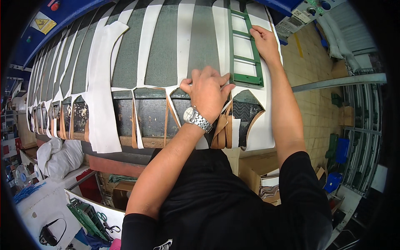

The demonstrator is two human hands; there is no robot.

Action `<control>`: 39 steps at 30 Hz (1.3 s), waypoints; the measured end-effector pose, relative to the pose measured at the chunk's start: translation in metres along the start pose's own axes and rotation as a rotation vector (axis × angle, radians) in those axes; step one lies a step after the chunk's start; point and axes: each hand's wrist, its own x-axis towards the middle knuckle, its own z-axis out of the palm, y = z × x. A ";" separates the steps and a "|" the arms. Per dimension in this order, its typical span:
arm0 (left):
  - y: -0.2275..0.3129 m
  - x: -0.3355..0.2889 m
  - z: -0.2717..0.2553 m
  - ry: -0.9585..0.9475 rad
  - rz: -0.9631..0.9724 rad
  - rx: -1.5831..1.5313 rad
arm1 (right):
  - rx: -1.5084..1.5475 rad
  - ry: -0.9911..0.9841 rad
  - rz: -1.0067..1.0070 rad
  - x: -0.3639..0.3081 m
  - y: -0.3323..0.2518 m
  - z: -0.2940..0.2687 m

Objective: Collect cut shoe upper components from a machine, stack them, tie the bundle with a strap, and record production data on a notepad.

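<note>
Flat: both hands (208, 93) (264, 43) press green cutting die (246, 50).

Green frame on white sheet

My green cutting frame (246, 46) lies on white sheet material (102, 87); grey-green board (164, 46) beneath, tan strips (223, 131) hanging.

head view | worn on head, looks steeply down | close over cutting table (162, 50) | fisheye

One green ladder-shaped frame (246, 46), two hands on it, left (208, 92) and right (265, 41), one wristwatch (196, 117), one pair of scissors (109, 227) below
</note>
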 end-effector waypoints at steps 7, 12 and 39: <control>0.002 0.001 0.000 -0.001 0.015 -0.001 | 0.025 0.046 -0.012 0.005 0.014 -0.001; 0.003 0.002 0.001 0.004 0.025 0.004 | 0.027 0.023 -0.001 0.008 0.021 -0.002; 0.011 0.012 -0.008 -0.046 0.015 -0.005 | 0.098 0.061 0.008 -0.002 -0.006 -0.011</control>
